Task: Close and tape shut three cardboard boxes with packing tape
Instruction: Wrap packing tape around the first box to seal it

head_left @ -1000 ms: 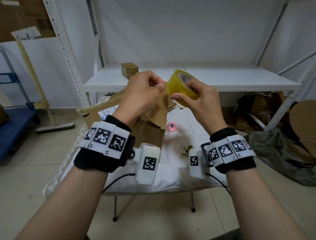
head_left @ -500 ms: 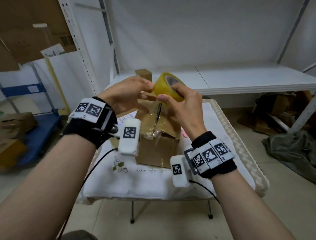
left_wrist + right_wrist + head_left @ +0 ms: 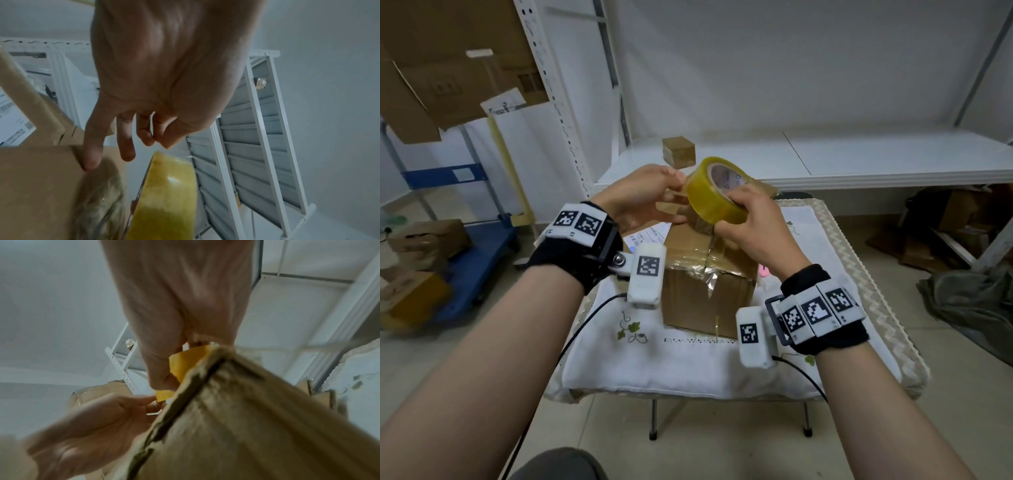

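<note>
A brown cardboard box stands on a small table with a white cloth; its top flaps lie shut under wrinkled clear tape. Just above its far edge, my right hand grips a yellow roll of packing tape, core turned toward me. My left hand meets the roll's left rim, thumb and forefinger pinching at the tape end. The left wrist view shows that pinch just above the roll, with the little finger touching the box. The right wrist view shows the roll behind the box's edge.
A small taped box sits on the white shelf behind the table. A blue cart with several boxes stands at the left. A printed sheet and a pink object lie beside the box. Cardboard and a grey sack fill the floor at right.
The box's raised, crumpled flaps have come down flat. Both hands stayed together on the roll, which has turned its core toward me. My view shifted left and closer.
</note>
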Tool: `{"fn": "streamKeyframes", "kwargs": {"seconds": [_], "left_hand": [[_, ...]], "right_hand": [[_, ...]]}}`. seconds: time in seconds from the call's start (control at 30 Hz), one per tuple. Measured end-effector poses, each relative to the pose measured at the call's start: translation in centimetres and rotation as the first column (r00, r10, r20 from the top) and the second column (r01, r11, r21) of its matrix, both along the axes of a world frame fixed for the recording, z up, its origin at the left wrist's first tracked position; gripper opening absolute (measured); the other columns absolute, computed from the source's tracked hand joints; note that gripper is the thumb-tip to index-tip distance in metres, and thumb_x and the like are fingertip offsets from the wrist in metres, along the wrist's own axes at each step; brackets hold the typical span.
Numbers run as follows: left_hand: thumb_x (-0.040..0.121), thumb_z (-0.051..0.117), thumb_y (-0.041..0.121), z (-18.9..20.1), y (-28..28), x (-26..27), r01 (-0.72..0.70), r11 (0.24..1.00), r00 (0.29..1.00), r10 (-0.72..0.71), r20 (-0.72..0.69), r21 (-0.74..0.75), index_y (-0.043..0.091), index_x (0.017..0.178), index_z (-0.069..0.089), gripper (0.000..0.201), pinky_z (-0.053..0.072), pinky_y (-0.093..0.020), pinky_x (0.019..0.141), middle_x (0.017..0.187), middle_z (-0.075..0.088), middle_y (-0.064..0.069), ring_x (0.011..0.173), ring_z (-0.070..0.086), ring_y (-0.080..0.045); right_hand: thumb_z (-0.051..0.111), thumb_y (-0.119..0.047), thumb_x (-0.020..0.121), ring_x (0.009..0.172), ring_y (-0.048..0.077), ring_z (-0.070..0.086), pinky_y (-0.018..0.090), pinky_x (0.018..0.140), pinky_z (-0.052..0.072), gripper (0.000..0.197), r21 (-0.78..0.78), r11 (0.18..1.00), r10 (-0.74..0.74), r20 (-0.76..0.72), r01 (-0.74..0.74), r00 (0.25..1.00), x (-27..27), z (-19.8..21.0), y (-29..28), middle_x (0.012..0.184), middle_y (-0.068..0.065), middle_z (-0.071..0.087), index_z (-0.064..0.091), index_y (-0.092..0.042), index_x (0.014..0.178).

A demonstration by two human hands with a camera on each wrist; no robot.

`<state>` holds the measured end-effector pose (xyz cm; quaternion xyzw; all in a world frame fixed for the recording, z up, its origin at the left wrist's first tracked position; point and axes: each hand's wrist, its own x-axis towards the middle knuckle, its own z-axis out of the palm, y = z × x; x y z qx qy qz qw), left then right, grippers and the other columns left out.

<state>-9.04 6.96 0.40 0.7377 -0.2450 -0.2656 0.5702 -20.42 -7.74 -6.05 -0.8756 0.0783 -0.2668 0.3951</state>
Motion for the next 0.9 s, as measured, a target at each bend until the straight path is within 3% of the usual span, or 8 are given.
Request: {"fn": "streamKeyframes", "kwargs": {"seconds": [0.1, 0.23, 0.33, 0.5, 0.57, 0.63, 0.8, 0.9], "left_hand": [[0.102, 0.045, 0.008, 1.1, -0.5, 0.2, 0.035, 0.997, 0.997, -0.039, 0.067, 0.063, 0.017, 0.077, 0.051, 0.027, 0.05, -0.055, 0.097, 0.096, 0.061, -0.011, 0.094, 0.062, -0.025], [0.103, 0.042, 0.009, 2.2, -1.1, 1.1, 0.116, 0.982, 0.991, -0.124, 0.049, 0.151, 0.021, 0.085, 0.047, 0.023, 0.049, -0.062, 0.094, 0.106, 0.055, -0.011, 0.1, 0.062, -0.032], [0.105, 0.042, 0.012, 2.8, -1.8, 1.8, 0.173, 0.963, 0.983, -0.183, 0.031, 0.208, 0.024, 0.089, 0.045, 0.02, 0.052, -0.063, 0.086, 0.094, 0.052, -0.006, 0.096, 0.063, -0.031], [0.105, 0.043, 0.011, 4.8, -3.1, 2.3, 0.202, 0.95, 0.976, -0.215, 0.029, 0.237, 0.02, 0.092, 0.042, 0.016, 0.058, -0.031, 0.053, 0.088, 0.052, -0.005, 0.077, 0.061, -0.021], [0.103, 0.043, 0.007, 5.7, -3.7, 2.4, 0.207, 0.936, 0.967, -0.24, 0.083, 0.286, 0.021, 0.085, 0.043, 0.022, 0.055, -0.03, 0.056, 0.086, 0.05, -0.002, 0.077, 0.056, -0.019], [0.1, 0.044, 0.003, 6.3, -4.6, 2.5, 0.198, 0.906, 0.948, -0.273, 0.161, 0.374, 0.021, 0.08, 0.045, 0.026, 0.048, -0.033, 0.065, 0.081, 0.047, 0.0, 0.077, 0.051, -0.016], [0.098, 0.045, 0.004, 6.8, -5.9, 3.3, 0.13, 0.87, 0.91, -0.295, 0.292, 0.476, 0.019, 0.08, 0.051, 0.024, 0.046, -0.036, 0.087, 0.082, 0.054, -0.001, 0.079, 0.053, -0.017], [0.099, 0.045, 0.0, 7.1, -6.3, 3.8, 0.172, 0.844, 0.894, -0.35, 0.279, 0.507, 0.016, 0.08, 0.053, 0.026, 0.049, -0.033, 0.09, 0.079, 0.058, -0.002, 0.076, 0.056, -0.016]], "right_hand": [[0.077, -0.02, 0.082, 0.115, 0.02, 0.054, 0.039, 0.101, 0.044, 0.041, 0.009, 1.0, -0.019, 0.04, 0.019, 0.999, -0.2, 0.3, -0.3, 0.121, 0.002, 0.061, 0.071, -0.012, 0.123], [0.079, -0.027, 0.085, 0.111, 0.012, 0.048, 0.026, 0.094, 0.038, 0.038, 0.001, 0.997, -0.081, 0.066, 0.081, 0.995, -0.1, 0.2, -0.6, 0.117, 0.0, 0.055, 0.071, -0.015, 0.121], [0.077, -0.031, 0.087, 0.109, 0.013, 0.048, 0.024, 0.089, 0.038, 0.037, 0.025, 0.997, -0.08, 0.052, 0.079, 0.995, 0.3, 0.6, -0.4, 0.118, 0.003, 0.056, 0.07, -0.015, 0.12], [0.072, -0.042, 0.088, 0.102, 0.024, 0.065, 0.037, 0.078, 0.059, 0.033, 0.395, 0.918, 0.008, 0.089, -0.042, 0.996, 0.9, 2.6, 0.7, 0.11, 0.006, 0.069, 0.065, -0.021, 0.113], [0.069, -0.036, 0.094, 0.099, 0.025, 0.068, 0.029, 0.066, 0.057, 0.017, 0.484, 0.87, 0.046, 0.111, -0.095, 0.993, 0.9, 3.1, 1.3, 0.109, 0.007, 0.071, 0.062, -0.025, 0.105], [0.064, -0.031, 0.099, 0.096, 0.021, 0.071, 0.028, 0.068, 0.057, 0.012, 0.542, 0.83, 0.071, 0.129, -0.13, 0.989, 0.8, 3.1, 1.7, 0.11, 0.008, 0.072, 0.06, -0.023, 0.107], [0.056, -0.023, 0.104, 0.081, 0.014, 0.075, 0.026, 0.06, 0.058, 0.031, 0.678, 0.715, 0.122, 0.119, -0.17, 0.985, 0.4, 3.4, 2.2, 0.105, 0.011, 0.072, 0.05, -0.004, 0.128], [0.066, -0.009, 0.096, 0.088, 0.021, 0.077, 0.033, 0.071, 0.061, 0.037, 0.702, 0.69, 0.204, 0.043, -0.175, 0.978, 0.1, 3.3, 1.7, 0.106, 0.012, 0.075, 0.052, -0.003, 0.13]]}}
